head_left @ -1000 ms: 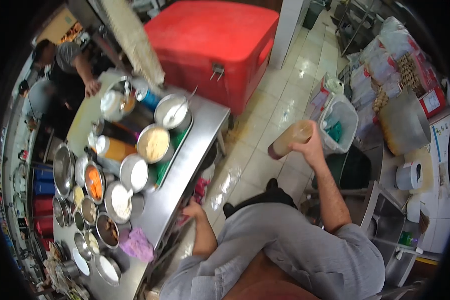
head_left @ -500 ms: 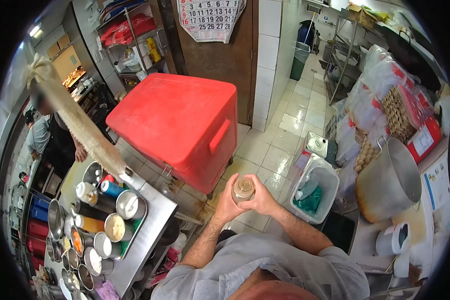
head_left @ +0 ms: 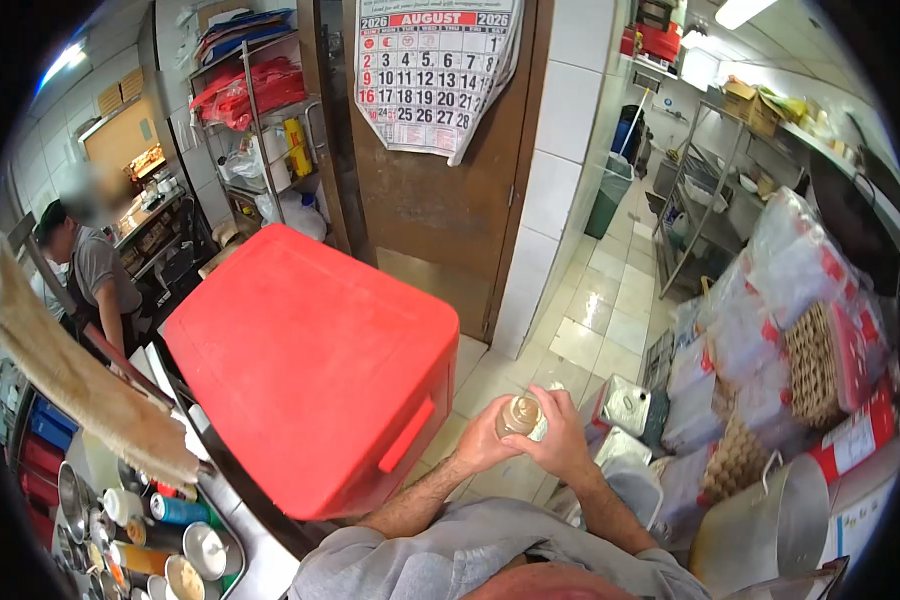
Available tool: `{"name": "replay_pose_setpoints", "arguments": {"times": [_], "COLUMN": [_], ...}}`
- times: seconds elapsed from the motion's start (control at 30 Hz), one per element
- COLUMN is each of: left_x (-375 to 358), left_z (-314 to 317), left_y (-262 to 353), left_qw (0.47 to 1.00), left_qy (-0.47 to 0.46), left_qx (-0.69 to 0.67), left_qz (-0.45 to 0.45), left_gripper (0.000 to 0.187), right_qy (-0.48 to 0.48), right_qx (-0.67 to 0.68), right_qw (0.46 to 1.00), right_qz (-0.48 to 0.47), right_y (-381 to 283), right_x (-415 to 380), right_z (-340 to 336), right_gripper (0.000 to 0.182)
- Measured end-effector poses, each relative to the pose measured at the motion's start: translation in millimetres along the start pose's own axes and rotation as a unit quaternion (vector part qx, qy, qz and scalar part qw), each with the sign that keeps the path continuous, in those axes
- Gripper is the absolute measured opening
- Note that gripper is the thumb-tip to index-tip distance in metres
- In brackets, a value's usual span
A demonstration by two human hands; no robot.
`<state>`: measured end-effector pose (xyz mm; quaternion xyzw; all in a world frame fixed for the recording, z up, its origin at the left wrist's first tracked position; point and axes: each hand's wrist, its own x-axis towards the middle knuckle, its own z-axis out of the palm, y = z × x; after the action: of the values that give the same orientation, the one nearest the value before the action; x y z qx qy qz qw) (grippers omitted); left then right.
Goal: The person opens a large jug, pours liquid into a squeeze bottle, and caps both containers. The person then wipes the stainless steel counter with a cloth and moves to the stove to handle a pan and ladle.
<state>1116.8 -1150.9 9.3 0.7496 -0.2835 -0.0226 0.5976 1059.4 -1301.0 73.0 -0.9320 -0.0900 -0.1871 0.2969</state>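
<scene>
Between my two hands, in front of my chest, is a small clear bottle (head_left: 519, 416) seen from above, with a beige-brown top or contents. My left hand (head_left: 482, 440) wraps round its left side. From the right, my right hand (head_left: 560, 440) closes on it, thumb across the near side. The bottle's lower part is hidden by my fingers. Left of my hands stands a large red cooler box (head_left: 315, 370) with its lid down, apart from the bottle.
Sauce bottles and metal containers (head_left: 205, 550) crowd the counter at lower left. A long fabric-covered piece (head_left: 90, 375) hangs over it. Another person (head_left: 100, 270) stands behind at left. On the right are a large pot (head_left: 760, 525), egg trays (head_left: 735, 455) and bagged goods. A door with a calendar (head_left: 430, 80) is ahead.
The view has tilted up and moved closer to the cooler and door. Both hands still hold the bottle, now further right and lower in view. The other person's position has shifted.
</scene>
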Motion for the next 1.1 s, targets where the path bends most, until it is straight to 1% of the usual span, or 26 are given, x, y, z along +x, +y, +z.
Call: {"name": "replay_pose_setpoints", "arguments": {"times": [0.03, 0.07, 0.13, 0.17, 0.2, 0.23, 0.3, 0.33, 0.4, 0.47, 0.53, 0.6, 0.63, 0.67, 0.7, 0.73, 0.8, 0.83, 0.87, 0.93, 0.97, 1.0, 1.1], "left_x": [22, 42, 79, 95, 111, 126, 156, 174, 208, 246, 277, 308, 322, 334, 347, 356, 376, 384, 392, 407, 412, 417, 448], "left_z": [1, 3, 11, 16, 22, 27, 37, 39, 43, 48, 51, 46, 42, 38, 31, 26, 8, -1, -12, -36, -50, -62, -106], "left_y": [-3, -7, -19, -27, -36, -45, -63, -70, -82, -87, -93, -92, -91, -91, -88, -94, -114, -125, -132, -146, -158, -171, -200], "left_qw": [1.000, 0.998, 0.998, 0.998, 0.998, 0.998, 0.998, 0.999, 0.998, 0.998, 0.997, 0.994, 0.990, 0.986, 0.981, 0.978, 0.964, 0.963, 0.958, 0.945, 0.942, 0.937, 0.929], "left_qy": [-0.025, -0.051, -0.046, -0.052, -0.055, -0.038, -0.057, -0.031, -0.062, -0.025, 0.050, 0.082, 0.115, 0.147, 0.154, 0.168, 0.225, 0.241, 0.252, 0.295, 0.304, 0.317, 0.340], "left_qx": [0.008, 0.016, 0.024, 0.030, 0.036, 0.038, 0.017, 0.023, -0.001, -0.012, 0.023, 0.043, 0.048, 0.053, 0.060, 0.063, 0.121, 0.110, 0.119, 0.105, 0.110, 0.099, 0.066], "left_qz": [-0.007, -0.016, -0.022, -0.018, -0.016, -0.025, -0.020, -0.032, -0.033, -0.050, -0.048, -0.065, -0.063, -0.062, -0.099, -0.104, -0.073, -0.059, -0.060, -0.089, -0.087, -0.104, -0.126], "left_gripper": [0.071, 0.071, 0.069, 0.068, 0.067, 0.067, 0.064, 0.064, 0.074, 0.075, 0.074, 0.073, 0.070, 0.068, 0.070, 0.070, 0.074, 0.077, 0.077, 0.075, 0.075, 0.075, 0.075], "right_qy": [0.007, 0.002, -0.019, -0.029, -0.034, -0.043, -0.078, -0.094, -0.142, -0.177, -0.219, -0.255, -0.266, -0.278, -0.288, -0.298, -0.294, -0.299, -0.302, -0.305, -0.294, -0.297, -0.329], "right_qx": [-0.001, 0.001, 0.049, 0.050, 0.091, 0.132, 0.142, 0.147, 0.183, 0.247, 0.252, 0.223, 0.226, 0.230, 0.234, 0.238, 0.243, 0.248, 0.253, 0.235, 0.240, 0.235, 0.276], "right_qw": [1.000, 1.000, 0.995, 0.995, 0.991, 0.985, 0.985, 0.984, 0.973, 0.953, 0.942, 0.928, 0.921, 0.909, 0.895, 0.889, 0.882, 0.883, 0.876, 0.875, 0.871, 0.869, 0.842], "right_qz": [-0.005, -0.009, 0.083, 0.079, 0.095, 0.106, 0.060, 0.030, 0.016, -0.010, -0.044, -0.157, -0.170, -0.209, -0.246, -0.255, -0.277, -0.264, -0.276, -0.294, -0.312, -0.319, -0.326], "right_y": [11, 23, 48, 62, 76, 92, 134, 154, 181, 206, 230, 246, 251, 256, 260, 260, 251, 247, 245, 239, 236, 234, 225], "right_x": [18, 34, 62, 75, 87, 102, 131, 148, 184, 229, 272, 320, 343, 364, 382, 398, 430, 446, 463, 497, 512, 527, 585], "right_z": [-3, -5, -8, -9, -8, -6, -5, -4, -3, -10, -15, -18, -16, -11, -5, 0, 14, 25, 38, 71, 87, 102, 146], "right_gripper": [0.069, 0.069, 0.059, 0.059, 0.055, 0.052, 0.050, 0.049, 0.048, 0.049, 0.048, 0.049, 0.049, 0.049, 0.050, 0.050, 0.051, 0.051, 0.051, 0.049, 0.045, 0.045, 0.040]}}
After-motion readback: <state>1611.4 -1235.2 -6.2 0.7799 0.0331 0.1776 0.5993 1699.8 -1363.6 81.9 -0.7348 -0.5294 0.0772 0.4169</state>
